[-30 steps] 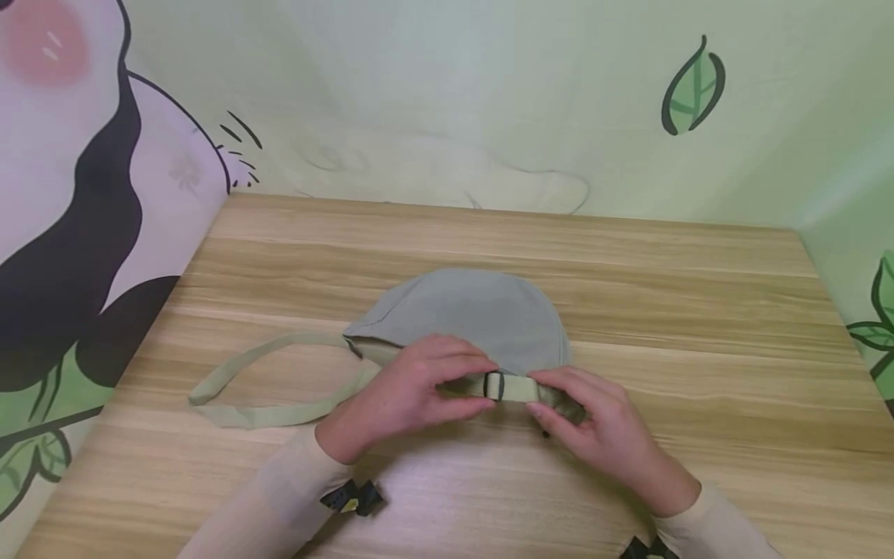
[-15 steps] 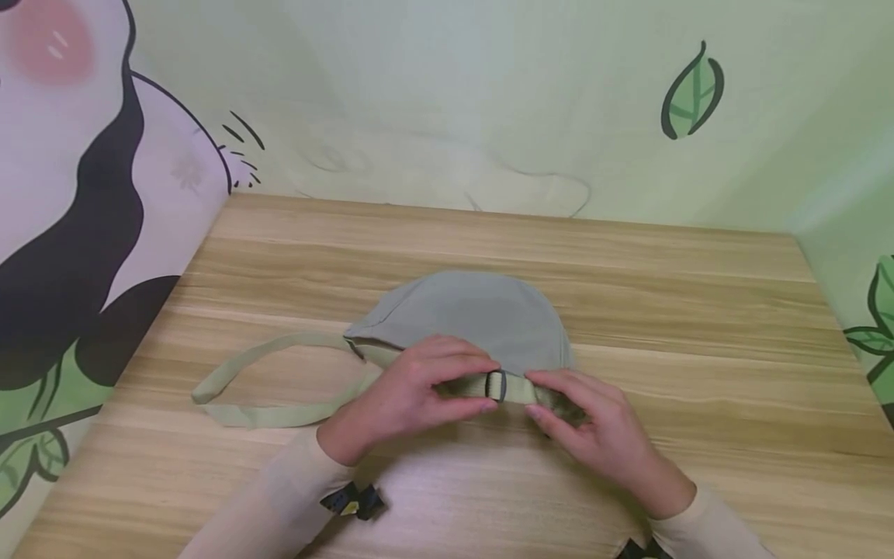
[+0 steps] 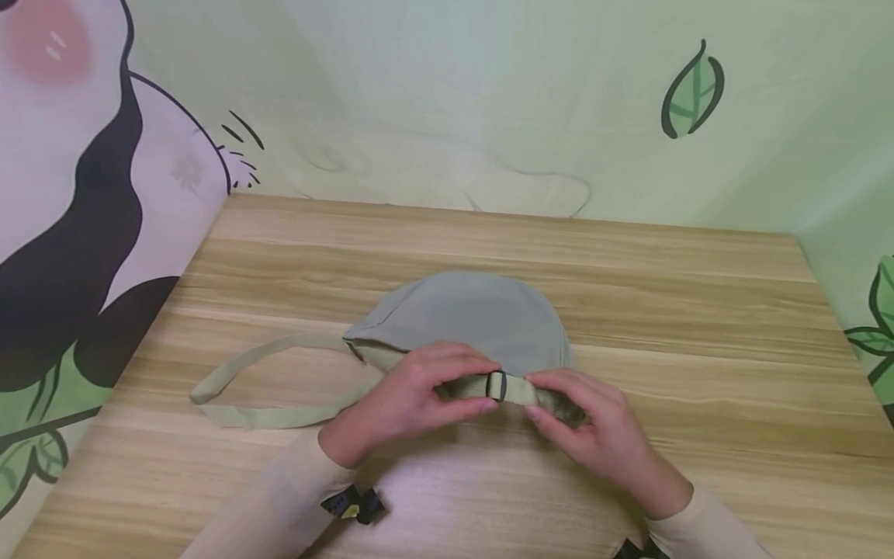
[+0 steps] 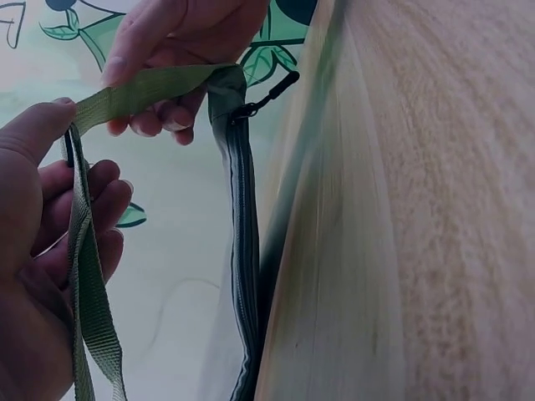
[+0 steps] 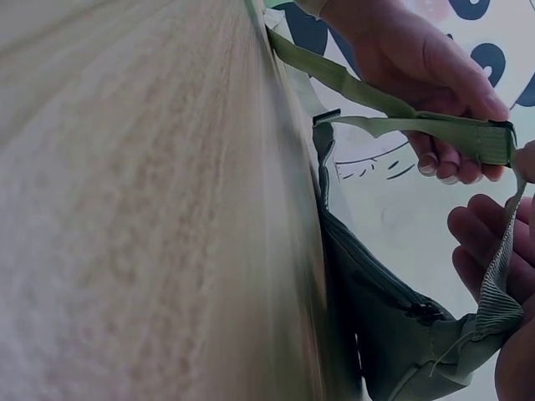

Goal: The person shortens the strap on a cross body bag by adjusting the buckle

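Note:
A grey-green waist bag [image 3: 475,310] with a rounded top lies on the wooden table, its zipper [image 4: 242,242] showing in the left wrist view. From its left end a light green strap [image 3: 272,416] loops out over the table and comes back under my left hand [image 3: 412,392]. That hand pinches the strap right at a dark slide buckle [image 3: 497,386], thumb below and fingers above. Just right of the buckle my right hand [image 3: 601,411] pinches the strap near the bag's right end. A short stretch of strap spans the two hands, raised off the table in both wrist views.
The wood-grain table [image 3: 698,310] meets a pale green wall [image 3: 447,101] at the back. A panda drawing [image 3: 63,194] covers the left wall, and leaves are drawn at the right. A dark wrist piece [image 3: 352,505] sits at the left sleeve.
Almost nothing differs. My right hand has shifted very slightly left toward the buckle, and both hands keep their pinch on the strap while the bag stays in place.

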The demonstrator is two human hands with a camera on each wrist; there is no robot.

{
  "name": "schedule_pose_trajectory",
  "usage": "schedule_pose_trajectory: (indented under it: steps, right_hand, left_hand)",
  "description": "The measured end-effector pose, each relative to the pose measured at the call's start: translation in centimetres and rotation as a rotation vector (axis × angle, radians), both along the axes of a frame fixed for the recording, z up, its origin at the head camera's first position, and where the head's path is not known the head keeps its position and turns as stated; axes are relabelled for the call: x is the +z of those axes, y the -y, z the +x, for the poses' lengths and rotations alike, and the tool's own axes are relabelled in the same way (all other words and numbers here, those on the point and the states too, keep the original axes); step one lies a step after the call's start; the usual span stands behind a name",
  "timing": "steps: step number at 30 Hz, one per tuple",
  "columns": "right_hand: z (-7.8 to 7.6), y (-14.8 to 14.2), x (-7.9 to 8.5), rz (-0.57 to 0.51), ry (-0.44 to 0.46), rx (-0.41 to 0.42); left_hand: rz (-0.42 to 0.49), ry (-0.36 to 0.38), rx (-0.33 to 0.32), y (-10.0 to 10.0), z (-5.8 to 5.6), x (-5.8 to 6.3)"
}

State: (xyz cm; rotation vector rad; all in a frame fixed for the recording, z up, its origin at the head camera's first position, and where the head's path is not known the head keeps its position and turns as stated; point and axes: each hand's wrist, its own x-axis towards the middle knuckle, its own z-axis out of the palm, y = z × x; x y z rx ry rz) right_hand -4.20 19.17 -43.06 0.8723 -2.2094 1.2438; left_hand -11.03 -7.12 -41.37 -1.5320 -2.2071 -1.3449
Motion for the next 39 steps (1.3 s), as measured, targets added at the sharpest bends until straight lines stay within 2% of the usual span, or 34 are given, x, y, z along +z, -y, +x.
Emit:
schedule_pose_trajectory:
  steps: [7, 13, 18, 23, 34, 39]
  right_hand:
    - [-0.1, 0.2, 0.1, 0.001, -0.012, 0.010]
    - [-0.2, 0.4, 0.4, 0.005, 0.013, 0.024]
    - [-0.4, 0.7, 0.5, 0.015, -0.003, 0.028]
    - [-0.6, 1.1, 0.7, 0.017, -0.028, 0.040]
    - [-0.8, 1.5, 1.1, 0.037, -0.022, 0.051]
    - [-0.9, 1.5, 1.0, 0.036, -0.051, 0.069]
  left_hand:
    - [0.007, 0.020, -0.006, -0.1, 0.2, 0.1]
    - [-0.002, 0.006, -0.013, -0.1, 0.1, 0.1]
    - [-0.015, -0.010, -0.014, -0.2, 0.0, 0.1]
    - [-0.056, -0.028, -0.015, -0.3, 0.0, 0.2]
    - [-0.226, 0.033, 0.020, -0.3, 0.3, 1.0]
    - [-0.251, 0.039, 0.014, -0.1, 0.2, 1.4]
